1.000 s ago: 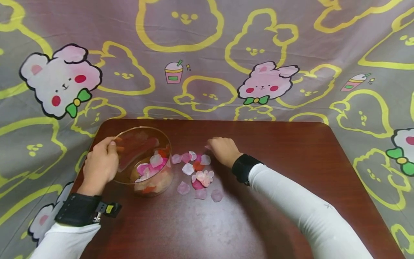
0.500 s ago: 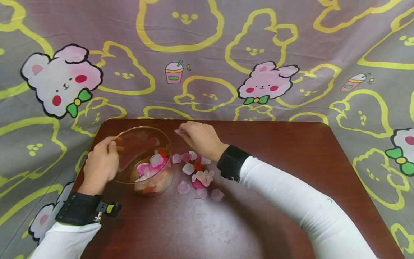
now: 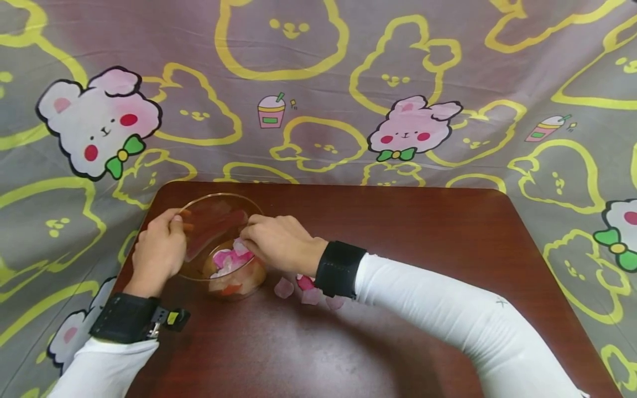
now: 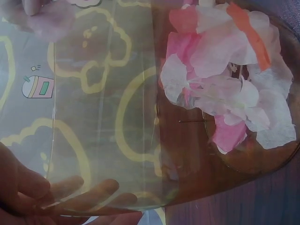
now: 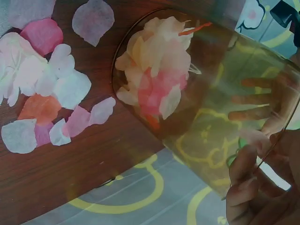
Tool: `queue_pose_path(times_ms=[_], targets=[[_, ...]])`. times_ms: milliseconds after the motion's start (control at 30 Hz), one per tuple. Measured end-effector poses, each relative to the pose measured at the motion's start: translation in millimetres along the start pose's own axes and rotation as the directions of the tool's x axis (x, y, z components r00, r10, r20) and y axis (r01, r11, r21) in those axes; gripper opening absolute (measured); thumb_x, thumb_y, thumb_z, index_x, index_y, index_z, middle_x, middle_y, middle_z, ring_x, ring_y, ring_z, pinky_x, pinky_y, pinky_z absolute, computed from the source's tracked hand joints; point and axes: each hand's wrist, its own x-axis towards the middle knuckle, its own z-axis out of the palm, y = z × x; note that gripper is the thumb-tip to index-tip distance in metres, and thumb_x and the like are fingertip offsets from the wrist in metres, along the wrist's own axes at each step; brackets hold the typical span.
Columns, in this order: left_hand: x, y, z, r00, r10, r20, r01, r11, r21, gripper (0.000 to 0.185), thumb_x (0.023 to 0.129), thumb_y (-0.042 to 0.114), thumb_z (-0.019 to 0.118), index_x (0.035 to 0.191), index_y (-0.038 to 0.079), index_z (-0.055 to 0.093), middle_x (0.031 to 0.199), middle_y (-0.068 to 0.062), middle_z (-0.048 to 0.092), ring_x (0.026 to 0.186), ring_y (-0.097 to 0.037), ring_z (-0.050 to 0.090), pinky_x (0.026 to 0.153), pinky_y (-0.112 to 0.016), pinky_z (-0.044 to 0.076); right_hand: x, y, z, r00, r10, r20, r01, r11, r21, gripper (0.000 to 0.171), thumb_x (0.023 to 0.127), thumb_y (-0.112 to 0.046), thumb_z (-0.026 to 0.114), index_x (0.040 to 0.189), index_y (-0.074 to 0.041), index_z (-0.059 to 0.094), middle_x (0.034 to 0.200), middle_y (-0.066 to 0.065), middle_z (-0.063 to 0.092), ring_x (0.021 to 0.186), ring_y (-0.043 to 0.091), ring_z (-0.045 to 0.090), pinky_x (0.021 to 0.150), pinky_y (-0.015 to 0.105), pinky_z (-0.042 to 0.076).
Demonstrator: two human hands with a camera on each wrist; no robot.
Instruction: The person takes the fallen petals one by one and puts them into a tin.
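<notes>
My left hand (image 3: 159, 246) grips the rim of a clear amber bowl (image 3: 206, 226), its fingers (image 4: 101, 190) showing through the wall in the left wrist view. Pink, white and orange petals (image 4: 225, 61) lie bunched at the bowl's bottom. My right hand (image 3: 281, 243) is at the right side of the rim, thumb and fingers pinching a pale pink petal (image 4: 51, 21). In the right wrist view that petal (image 5: 255, 138) shows through the glass near the fingertips. The right hand and wrist hide part of the loose petals in the head view.
Loose petals and a pale blossom (image 5: 26, 70) lie on the brown wooden table (image 3: 398, 232) right of the bowl. A few petals (image 3: 284, 288) show below my right wrist. A cartoon-print cloth (image 3: 318, 72) hangs behind and beside the table.
My right hand has gone from the table right of the loose petals, up and leftward with the petal, then down to the bowl's rim. My left hand keeps its grip on the bowl.
</notes>
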Motion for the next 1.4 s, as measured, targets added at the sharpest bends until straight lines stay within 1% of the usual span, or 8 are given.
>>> queue_pose_path(times_ms=[133,267,433,633,833,1000,1133,1400], targets=[[0.4,0.3,0.0,1.0,0.004,-0.001,-0.004,1.0,-0.001,0.051,0.11,0.032,0.019,0.14,0.008,0.053,0.128,-0.023,0.067,0.105,-0.048,0.062,0.073,-0.054,0.042,-3.0,3.4,-0.8,0.999,-0.012,-0.038,0.013,1.0,0.026,0.024,0.102,-0.033,0.059,0.118,-0.025,0.075,0.109,-0.008,0.067,0.071,0.005,0.061,0.057,0.022,0.047],[0.3,0.0,0.2,1.0,0.0,0.002,0.0,1.0,-0.003,0.051,0.11,0.032,0.02,0.14,0.008,0.053,0.129,-0.023,0.067,0.106,-0.048,0.061,0.073,-0.055,0.042,-10.6,12.2,-3.9,0.99,-0.023,-0.14,0.039,0.993,0.111,0.022,0.101,-0.03,0.061,0.116,-0.019,0.073,0.112,-0.004,0.067,0.066,0.006,0.058,0.055,0.019,0.042],[0.2,-0.8,-0.3,1.0,0.007,-0.004,-0.007,1.0,-0.002,0.05,0.11,0.031,0.021,0.14,0.007,0.053,0.129,-0.022,0.067,0.107,-0.049,0.061,0.074,-0.055,0.042,-20.8,34.7,1.7,0.97,0.075,-0.233,-0.029,0.981,0.194,0.02,0.101,-0.026,0.062,0.114,-0.015,0.071,0.108,-0.002,0.07,0.079,0.008,0.064,0.065,0.023,0.051],[-0.5,-0.9,-0.5,1.0,0.015,-0.01,-0.015,1.0,-0.001,0.049,0.11,0.031,0.021,0.139,0.008,0.054,0.128,-0.021,0.068,0.107,-0.047,0.062,0.071,-0.051,0.041,-35.3,67.6,29.5,0.975,0.204,-0.092,-0.181,0.96,0.213,0.019,0.1,-0.026,0.062,0.11,-0.014,0.072,0.095,-0.002,0.073,0.078,0.011,0.063,0.066,0.027,0.053],[-1.0,0.4,-0.1,1.0,0.021,-0.015,-0.021,1.0,-0.003,0.049,0.11,0.031,0.021,0.138,0.008,0.055,0.127,-0.02,0.069,0.108,-0.047,0.063,0.073,-0.053,0.042,-58.1,88.0,63.8,0.972,0.233,0.028,-0.235,0.964,0.126,0.019,0.098,-0.03,0.065,0.102,-0.014,0.073,0.085,-0.002,0.071,0.074,0.012,0.062,0.065,0.027,0.052],[-1.0,0.2,-0.5,1.0,0.025,-0.013,-0.025,1.0,-0.005,0.049,0.11,0.031,0.021,0.139,0.008,0.054,0.128,-0.021,0.068,0.107,-0.047,0.063,0.072,-0.053,0.042,-72.3,92.6,79.3,0.956,0.273,0.108,-0.284,0.954,0.094,0.026,0.096,-0.039,0.067,0.086,-0.015,0.07,0.066,-0.003,0.056,0.063,0.013,0.052,0.056,0.026,0.041],[-1.2,-0.2,-0.7,1.0,0.016,-0.01,-0.016,1.0,-0.003,0.05,0.11,0.032,0.021,0.139,0.008,0.054,0.129,-0.021,0.068,0.108,-0.048,0.062,0.073,-0.054,0.042,-78.9,91.5,88.5,0.935,0.302,0.187,-0.319,0.945,0.071,0.029,0.093,-0.043,0.07,0.09,-0.014,0.071,0.062,-0.005,0.048,0.06,0.011,0.048,0.054,0.026,0.037],[-1.8,1.8,-1.0,1.0,0.013,-0.011,-0.013,1.0,-0.008,0.051,0.11,0.032,0.02,0.139,0.008,0.054,0.129,-0.021,0.068,0.109,-0.047,0.061,0.076,-0.056,0.041,-82.4,87.3,94.9,0.931,0.308,0.197,-0.336,0.934,0.124,0.011,0.095,-0.023,0.069,0.089,-0.014,0.07,0.068,-0.005,0.055,0.064,0.013,0.051,0.06,0.028,0.044]])
